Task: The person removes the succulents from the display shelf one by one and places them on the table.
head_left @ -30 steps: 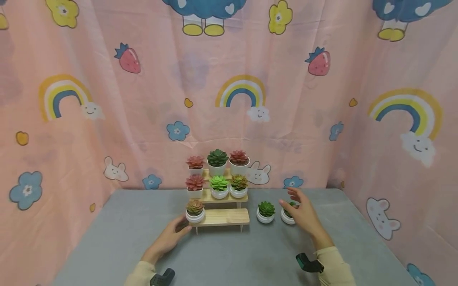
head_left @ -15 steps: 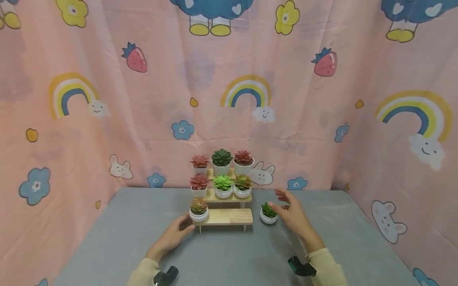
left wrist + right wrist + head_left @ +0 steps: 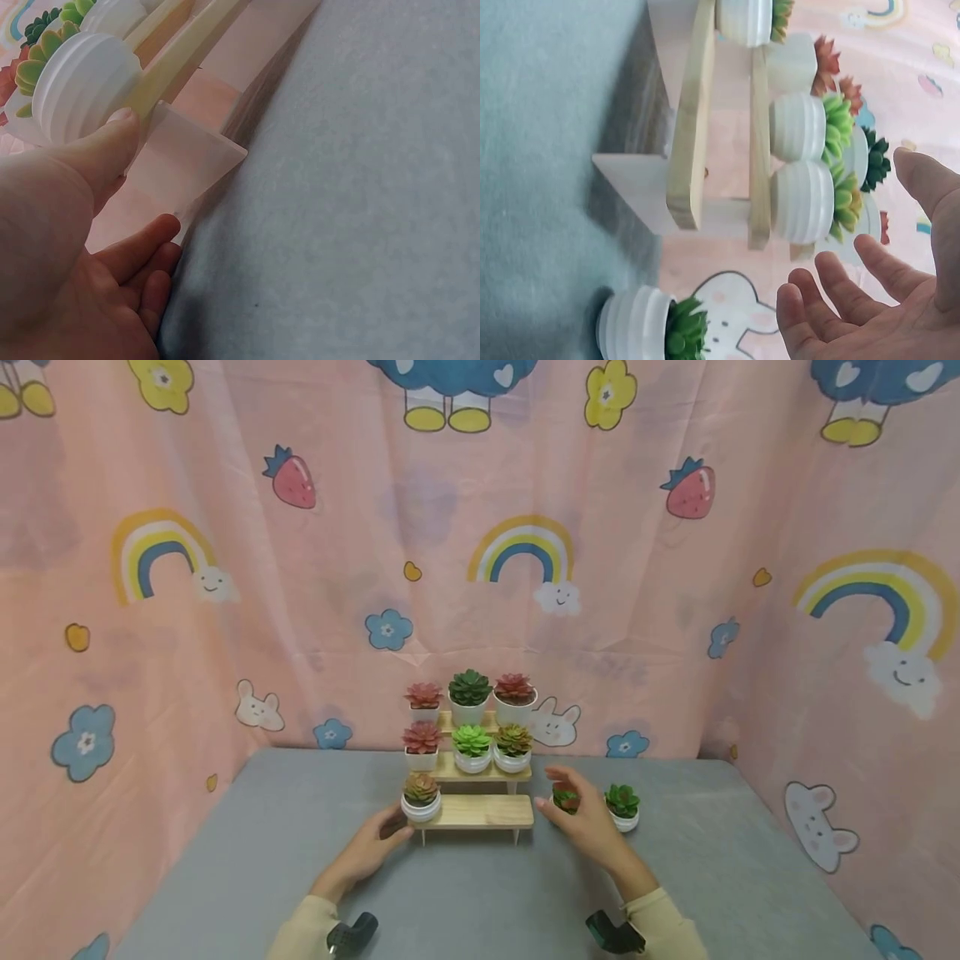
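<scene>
In the head view my left hand [image 3: 367, 846] is at the left end of the lowest wooden shelf [image 3: 480, 811], beside a white pot with an orange-brown succulent [image 3: 421, 790]. The left wrist view has my thumb against the pot [image 3: 90, 86] near the shelf edge, the other fingers loosely bent beside the support. My right hand [image 3: 592, 827] reaches over a potted green succulent [image 3: 565, 797] right of the stand, partly hiding it. Its fingers are spread and loosely bent, with nothing between them in the right wrist view, where a green succulent's ribbed pot [image 3: 634, 322] sits below.
Another potted green succulent [image 3: 622, 806] stands on the grey table [image 3: 480, 902], just right of my right hand. The upper tiers hold several potted succulents, including a bright green one [image 3: 472, 747] and a dark green one [image 3: 469, 693]. A pink patterned curtain [image 3: 337, 568] hangs behind.
My right hand has moved left, from the farther green succulent to the one nearer the stand, uncovering the farther one. My left hand stays at the shelf end. The head view shifts slightly.
</scene>
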The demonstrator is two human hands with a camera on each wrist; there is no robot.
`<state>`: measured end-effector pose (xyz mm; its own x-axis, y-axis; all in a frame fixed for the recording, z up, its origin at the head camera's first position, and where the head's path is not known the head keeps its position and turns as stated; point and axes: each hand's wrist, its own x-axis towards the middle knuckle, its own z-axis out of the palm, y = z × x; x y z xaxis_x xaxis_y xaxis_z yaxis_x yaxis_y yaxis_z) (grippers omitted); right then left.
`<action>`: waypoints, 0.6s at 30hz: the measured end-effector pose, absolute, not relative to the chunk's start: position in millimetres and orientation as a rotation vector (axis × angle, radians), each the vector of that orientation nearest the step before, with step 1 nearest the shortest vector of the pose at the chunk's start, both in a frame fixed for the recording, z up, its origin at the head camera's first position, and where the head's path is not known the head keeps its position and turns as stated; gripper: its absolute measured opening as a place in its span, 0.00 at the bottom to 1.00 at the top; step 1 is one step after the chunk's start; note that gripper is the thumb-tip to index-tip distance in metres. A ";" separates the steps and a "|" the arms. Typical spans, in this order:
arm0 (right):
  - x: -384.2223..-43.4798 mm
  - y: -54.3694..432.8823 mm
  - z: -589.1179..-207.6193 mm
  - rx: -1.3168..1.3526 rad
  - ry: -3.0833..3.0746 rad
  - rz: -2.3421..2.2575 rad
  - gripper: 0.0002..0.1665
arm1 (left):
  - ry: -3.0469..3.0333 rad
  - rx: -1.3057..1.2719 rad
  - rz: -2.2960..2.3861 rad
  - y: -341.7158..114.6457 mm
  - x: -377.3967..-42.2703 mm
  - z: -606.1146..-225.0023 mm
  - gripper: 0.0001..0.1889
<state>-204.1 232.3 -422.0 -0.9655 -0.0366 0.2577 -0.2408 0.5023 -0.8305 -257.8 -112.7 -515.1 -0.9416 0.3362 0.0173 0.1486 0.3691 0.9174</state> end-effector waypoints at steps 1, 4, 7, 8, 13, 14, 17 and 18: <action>-203.9 230.8 -422.0 0.243 -2.540 1.462 0.30 | 2.452 0.439 1.615 -112.6 -257.9 -514.7 0.34; -203.4 225.8 -422.8 0.271 -2.538 1.480 0.30 | 2.443 0.433 1.623 -112.3 -257.6 -513.5 0.34; -203.1 220.1 -424.5 0.312 -2.532 1.491 0.29 | 2.443 0.436 1.624 -111.5 -257.2 -512.5 0.34; -203.0 218.2 -425.6 0.332 -2.528 1.495 0.29 | 2.447 0.438 1.619 -111.4 -257.4 -512.7 0.34; -201.2 205.3 -428.2 0.356 -2.557 1.542 0.27 | 2.459 0.445 1.598 -110.6 -259.3 -515.7 0.34; -200.7 202.4 -428.4 0.356 -2.564 1.560 0.27 | 2.468 0.453 1.589 -110.7 -259.6 -516.4 0.34; -200.7 193.7 -429.9 0.381 -2.572 1.610 0.27 | 2.457 0.451 1.600 -111.3 -259.2 -515.9 0.34; -201.2 191.2 -430.9 0.398 -2.573 1.623 0.27 | 2.457 0.452 1.606 -111.7 -259.0 -515.5 0.35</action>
